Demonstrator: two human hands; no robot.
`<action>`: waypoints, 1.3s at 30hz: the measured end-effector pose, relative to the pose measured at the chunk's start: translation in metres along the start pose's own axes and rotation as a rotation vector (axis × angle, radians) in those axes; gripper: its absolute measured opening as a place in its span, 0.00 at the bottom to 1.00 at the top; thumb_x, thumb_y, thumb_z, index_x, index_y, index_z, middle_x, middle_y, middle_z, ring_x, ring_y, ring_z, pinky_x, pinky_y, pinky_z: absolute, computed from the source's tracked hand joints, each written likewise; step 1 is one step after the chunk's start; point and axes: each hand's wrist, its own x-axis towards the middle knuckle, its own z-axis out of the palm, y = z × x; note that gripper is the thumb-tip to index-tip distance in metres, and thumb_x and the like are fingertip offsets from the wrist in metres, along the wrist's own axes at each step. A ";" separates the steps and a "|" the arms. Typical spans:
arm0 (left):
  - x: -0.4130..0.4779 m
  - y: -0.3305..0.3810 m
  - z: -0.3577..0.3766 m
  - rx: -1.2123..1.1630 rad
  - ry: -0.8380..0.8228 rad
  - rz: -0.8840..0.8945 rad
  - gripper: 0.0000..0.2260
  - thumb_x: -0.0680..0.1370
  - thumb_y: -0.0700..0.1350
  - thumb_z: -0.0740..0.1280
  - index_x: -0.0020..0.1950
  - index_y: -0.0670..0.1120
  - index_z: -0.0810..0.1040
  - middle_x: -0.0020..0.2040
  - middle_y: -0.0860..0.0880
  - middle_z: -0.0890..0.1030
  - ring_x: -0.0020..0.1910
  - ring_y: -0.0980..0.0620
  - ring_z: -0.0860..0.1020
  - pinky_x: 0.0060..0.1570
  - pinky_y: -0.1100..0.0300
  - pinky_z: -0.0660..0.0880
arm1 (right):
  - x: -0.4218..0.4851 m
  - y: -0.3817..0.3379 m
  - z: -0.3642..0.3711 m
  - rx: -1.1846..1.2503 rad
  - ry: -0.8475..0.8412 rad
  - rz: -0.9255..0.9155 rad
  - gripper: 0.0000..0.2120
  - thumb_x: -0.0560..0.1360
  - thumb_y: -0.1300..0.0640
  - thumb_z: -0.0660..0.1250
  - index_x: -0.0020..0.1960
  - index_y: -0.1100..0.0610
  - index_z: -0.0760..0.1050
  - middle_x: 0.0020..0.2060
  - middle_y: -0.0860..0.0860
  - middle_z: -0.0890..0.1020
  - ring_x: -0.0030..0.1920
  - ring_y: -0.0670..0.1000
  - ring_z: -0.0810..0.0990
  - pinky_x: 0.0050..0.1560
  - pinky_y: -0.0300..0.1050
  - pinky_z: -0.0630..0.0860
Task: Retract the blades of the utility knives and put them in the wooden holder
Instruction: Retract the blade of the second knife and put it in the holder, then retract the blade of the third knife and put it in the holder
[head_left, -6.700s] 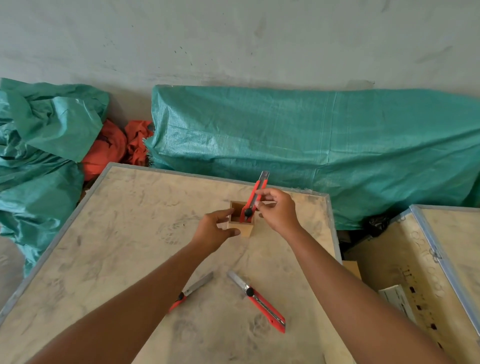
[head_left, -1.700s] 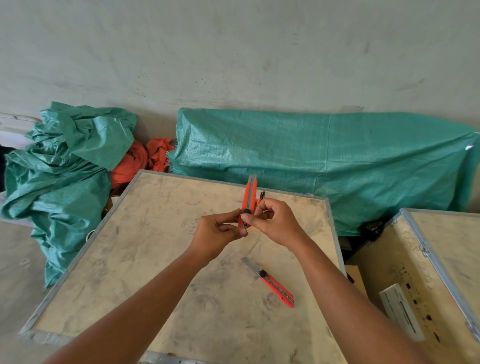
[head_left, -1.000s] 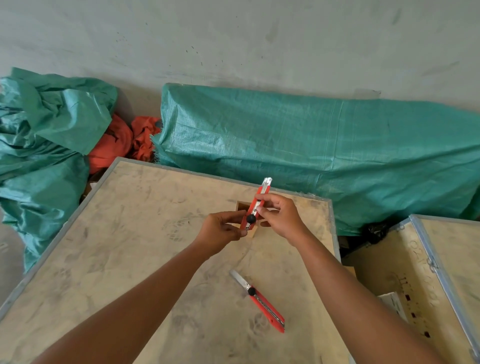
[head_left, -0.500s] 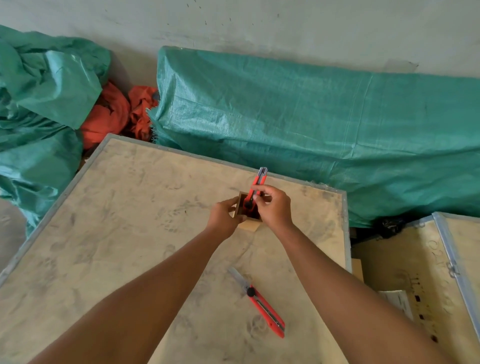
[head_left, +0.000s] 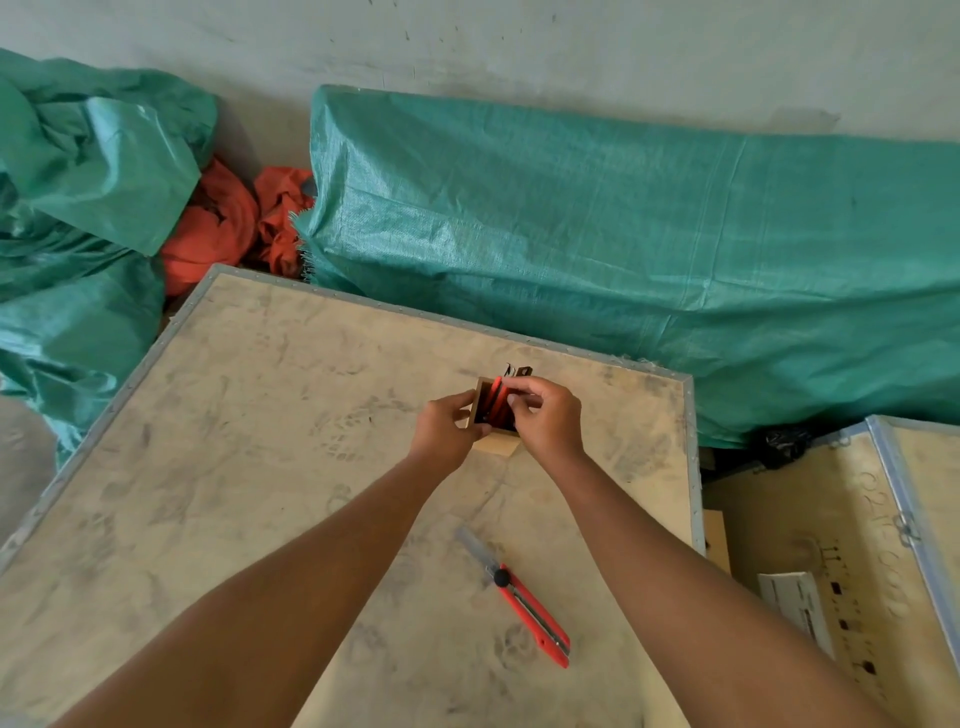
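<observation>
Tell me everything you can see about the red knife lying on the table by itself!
The utility knife lies flat on the dusty wooden table top, between the person's two forearms and nearer than the wooden holder. It has a long red body, seemingly plastic, with a metal strip along it and a round black knob near the blade end. Its pale grey blade sticks out, not yet retracted, pointing up-left and away from the person. Nothing but the table touches it.
</observation>
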 end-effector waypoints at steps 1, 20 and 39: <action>-0.001 -0.001 -0.001 0.000 0.003 -0.004 0.27 0.72 0.39 0.76 0.70 0.45 0.75 0.65 0.47 0.81 0.63 0.48 0.79 0.59 0.54 0.76 | -0.003 0.002 -0.003 0.003 0.001 -0.001 0.14 0.76 0.68 0.70 0.56 0.55 0.86 0.54 0.53 0.88 0.49 0.47 0.84 0.59 0.45 0.82; -0.126 -0.070 0.023 0.060 0.019 -0.111 0.20 0.73 0.45 0.76 0.65 0.50 0.80 0.61 0.50 0.82 0.57 0.52 0.79 0.52 0.57 0.77 | -0.160 0.083 -0.037 -0.023 -0.413 0.230 0.13 0.75 0.67 0.71 0.55 0.54 0.86 0.48 0.46 0.85 0.53 0.48 0.85 0.49 0.26 0.74; -0.137 -0.128 0.072 0.604 0.022 0.097 0.19 0.78 0.40 0.68 0.64 0.59 0.79 0.70 0.50 0.69 0.65 0.47 0.72 0.38 0.55 0.78 | -0.178 0.102 -0.007 -0.143 -0.480 0.061 0.19 0.76 0.71 0.64 0.61 0.58 0.84 0.56 0.55 0.87 0.56 0.52 0.85 0.59 0.36 0.77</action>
